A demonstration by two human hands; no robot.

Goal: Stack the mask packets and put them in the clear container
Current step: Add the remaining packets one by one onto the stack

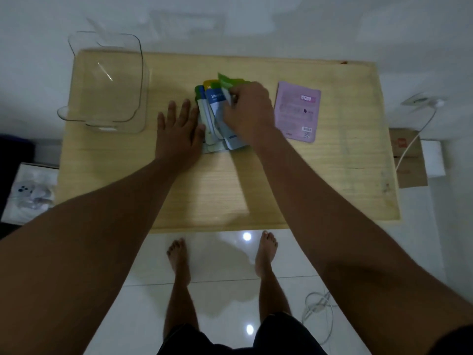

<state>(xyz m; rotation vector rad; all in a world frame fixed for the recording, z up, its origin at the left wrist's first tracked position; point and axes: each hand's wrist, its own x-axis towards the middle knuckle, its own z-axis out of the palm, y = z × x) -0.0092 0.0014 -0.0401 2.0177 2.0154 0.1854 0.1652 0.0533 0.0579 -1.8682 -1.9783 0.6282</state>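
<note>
A loose pile of several mask packets (215,116), with blue, green and yellow tops, lies at the middle of the wooden table (230,190). My right hand (249,108) is over the pile, pinching a green-topped packet (226,82) that is tilted up. My left hand (179,129) lies flat with fingers spread, its thumb side against the pile's left edge. A pink mask packet (297,111) lies alone to the right of the pile. The clear container (105,80) stands at the table's far left corner with nothing in it.
A cardboard box (409,160) with a white cable (414,134) over it sits off the table's right edge. More cable (320,311) coils on the tiled floor near my bare feet. A pale bag (30,193) sits on the floor to the left.
</note>
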